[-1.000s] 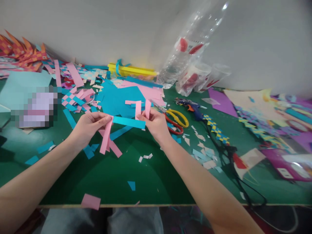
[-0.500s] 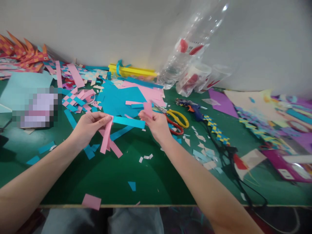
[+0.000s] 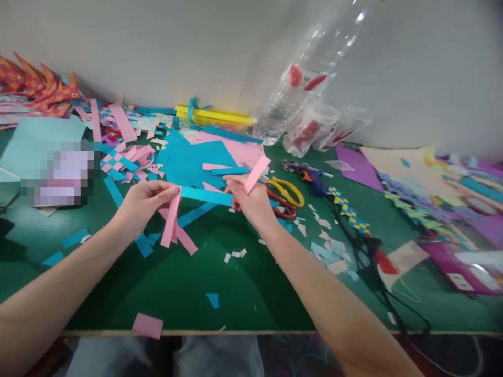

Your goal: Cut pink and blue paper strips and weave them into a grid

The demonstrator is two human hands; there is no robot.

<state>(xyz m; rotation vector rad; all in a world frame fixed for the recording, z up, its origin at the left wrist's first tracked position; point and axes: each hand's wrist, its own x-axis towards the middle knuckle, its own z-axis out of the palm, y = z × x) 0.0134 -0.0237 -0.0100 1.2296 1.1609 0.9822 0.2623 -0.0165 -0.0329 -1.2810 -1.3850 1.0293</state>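
My left hand (image 3: pixel 151 201) pinches one end of a blue paper strip (image 3: pixel 206 196) together with pink paper strips (image 3: pixel 171 225) that hang down below the fingers. Across the gap, my right hand (image 3: pixel 251 198) is closed at the other end of the blue strip. A pink paper strip (image 3: pixel 257 175) also sticks up from its fingers, slanting to the right. The blue strip is stretched nearly level between the two hands. Just beyond the right hand lie scissors (image 3: pixel 288 192) with yellow and red handles.
Blue paper sheets (image 3: pixel 196 159), woven paper pieces (image 3: pixel 118 159) and a phone-like pixelated item (image 3: pixel 65 175) lie behind and left. At the right are a glue gun (image 3: pixel 310 175) with its black cable, paper scraps (image 3: pixel 330 246) and a magenta case (image 3: pixel 459 267). A plastic bottle (image 3: pixel 298 78) stands behind.
The pink strip in my right hand has swung up and to the right, so more of its length shows. My left hand has hardly moved.
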